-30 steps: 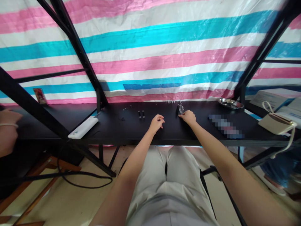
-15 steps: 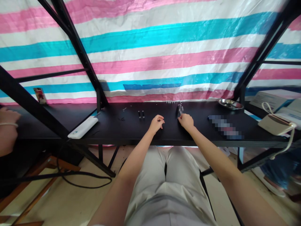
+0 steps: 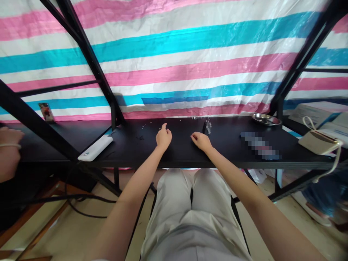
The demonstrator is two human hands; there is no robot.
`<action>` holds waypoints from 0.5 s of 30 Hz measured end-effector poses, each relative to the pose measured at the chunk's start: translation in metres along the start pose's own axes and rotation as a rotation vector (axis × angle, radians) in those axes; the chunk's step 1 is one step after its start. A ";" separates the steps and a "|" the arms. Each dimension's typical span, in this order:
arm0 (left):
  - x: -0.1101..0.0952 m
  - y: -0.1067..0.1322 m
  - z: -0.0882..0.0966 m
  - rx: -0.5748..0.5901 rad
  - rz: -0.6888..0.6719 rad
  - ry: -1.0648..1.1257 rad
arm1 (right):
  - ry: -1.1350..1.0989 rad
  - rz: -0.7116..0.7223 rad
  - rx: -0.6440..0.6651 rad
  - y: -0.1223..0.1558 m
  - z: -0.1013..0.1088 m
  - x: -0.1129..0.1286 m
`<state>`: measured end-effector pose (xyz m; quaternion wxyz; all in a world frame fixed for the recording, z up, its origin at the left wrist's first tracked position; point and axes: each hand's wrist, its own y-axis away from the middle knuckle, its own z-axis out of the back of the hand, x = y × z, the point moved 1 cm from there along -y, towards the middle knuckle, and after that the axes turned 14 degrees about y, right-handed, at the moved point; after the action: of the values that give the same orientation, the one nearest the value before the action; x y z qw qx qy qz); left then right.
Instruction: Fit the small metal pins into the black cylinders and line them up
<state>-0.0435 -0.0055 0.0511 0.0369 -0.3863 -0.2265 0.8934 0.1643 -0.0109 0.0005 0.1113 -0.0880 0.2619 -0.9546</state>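
The left grip [image 3: 164, 138] is half-curled and the right grip [image 3: 201, 141] loosely pinched, any contents hidden, with white pieces [image 3: 197, 117] already lined up and a clear cluster [image 3: 209, 128] ungrasped beyond the right.

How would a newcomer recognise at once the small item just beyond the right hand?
On the long black table, find the right hand. Just beyond it, slightly to its right, is the small item. Its dark left side and clear, shiny right side distinguish it from the thin white pieces behind.
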 end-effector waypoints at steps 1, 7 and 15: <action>0.001 -0.005 0.005 0.017 0.006 -0.081 | 0.011 0.024 0.005 0.000 0.000 0.001; 0.005 -0.023 0.012 0.199 0.040 -0.326 | 0.048 0.076 0.024 0.001 0.001 0.004; 0.020 -0.024 0.004 0.195 -0.061 -0.228 | 0.033 0.078 0.018 0.001 -0.001 0.002</action>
<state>-0.0626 0.0191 0.0506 0.0757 -0.2698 -0.1530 0.9477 0.1621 -0.0118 -0.0007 0.1447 -0.0611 0.2583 -0.9532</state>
